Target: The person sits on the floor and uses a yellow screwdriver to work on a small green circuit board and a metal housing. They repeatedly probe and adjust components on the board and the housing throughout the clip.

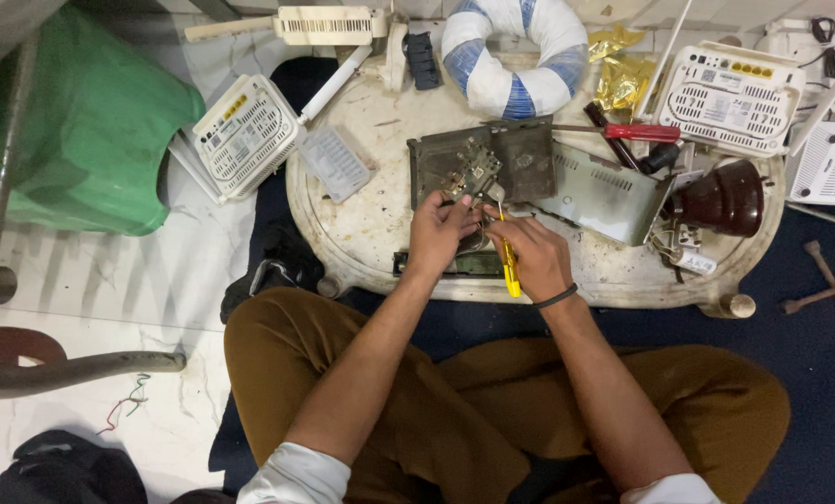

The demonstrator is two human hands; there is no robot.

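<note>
- Working on a dark, rusty metal chassis (520, 168) with a small component board (471, 173) on it, the person is sitting at the middle of a low round bench (361, 224), the chassis lying just beyond both hands.
- The left hand (436, 233) is pinching closed on a small part at the near edge of the board; what exactly it is gripping is too small to tell.
- The right hand (534, 257) is wrapping around a yellow-handled tool (509, 261), its tip pointing up toward the same spot beside the left fingertips.
- Judging from this, the work is going best with the left hand steadying the part, both wrists resting on the bench edge, and the tool tip coming in slowly, since the two hands are nearly touching.
- A grey metal cover (604, 196) is lying just right of the chassis, and a red-handled screwdriver (637, 133) is resting behind it.
- A dark brown domed part (725, 198) is sitting at the right rim, with loose wires near it that could snag a sleeve or elbow.
- A blue-and-white padded ring (515, 56) is crowding the far side, and white routers (245, 135) are hanging off the left and right edges.
- A green bag (81, 121) is standing well apart on the floor to the left.
</note>
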